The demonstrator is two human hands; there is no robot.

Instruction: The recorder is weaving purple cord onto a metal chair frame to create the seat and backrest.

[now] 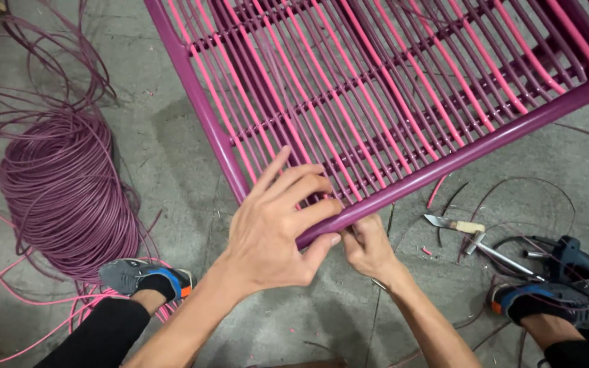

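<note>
Left hand point(277, 235) clamps the purple frame rail point(444, 160) at 6 o'clock; right hand point(369, 249) pinches cord beneath it. Risk: taut pink cords point(335, 102) slacken if pinch slips; knife point(455, 225) lies at 3 o'clock on floor.

A coil of cord point(63, 197) lies on the floor point(178, 170) left of the frame point(444, 163). A knife point(455, 225) and a power tool point(574, 259) lie right, before the frame's front rail.

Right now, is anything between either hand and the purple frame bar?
Nothing visible. The left hand already wraps over the purple frame bar at its near corner, and the right hand pinches at its underside. The knife lies on the floor, off to the right.
</note>
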